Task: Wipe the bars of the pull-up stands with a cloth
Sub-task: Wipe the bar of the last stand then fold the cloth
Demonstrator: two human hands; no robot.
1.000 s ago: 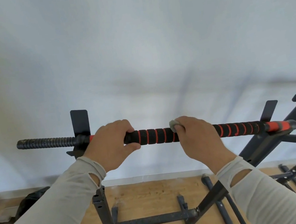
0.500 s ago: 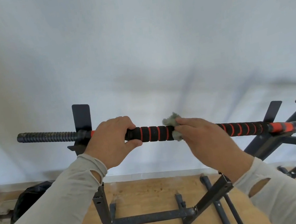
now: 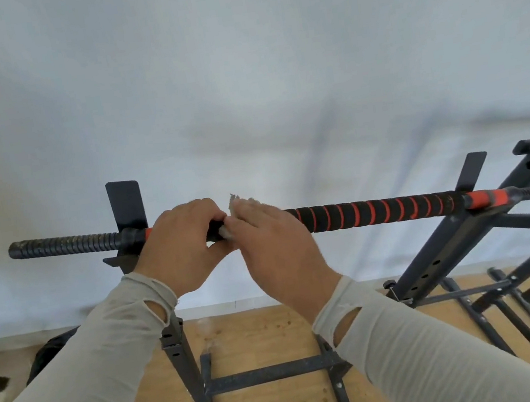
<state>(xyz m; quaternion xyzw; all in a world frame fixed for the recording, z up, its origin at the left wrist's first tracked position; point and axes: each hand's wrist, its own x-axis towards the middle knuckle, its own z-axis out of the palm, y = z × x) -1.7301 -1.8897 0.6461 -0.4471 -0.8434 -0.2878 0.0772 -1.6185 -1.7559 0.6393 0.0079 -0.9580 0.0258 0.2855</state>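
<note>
No writing readable – right hand (image 3: 272, 237) presses cloth (image 3: 234, 202) on bar (image 3: 375, 212).

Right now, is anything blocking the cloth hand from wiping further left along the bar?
Yes. The left hand grips the bar right beside the cloth under the right hand. Rightward, the striped grip is clear.

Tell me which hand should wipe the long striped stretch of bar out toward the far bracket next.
Right, probably. The right hand already presses the cloth on the bar, with the striped stretch on its own side. The left hand grips the bar beside the left bracket, steadying it.
</note>
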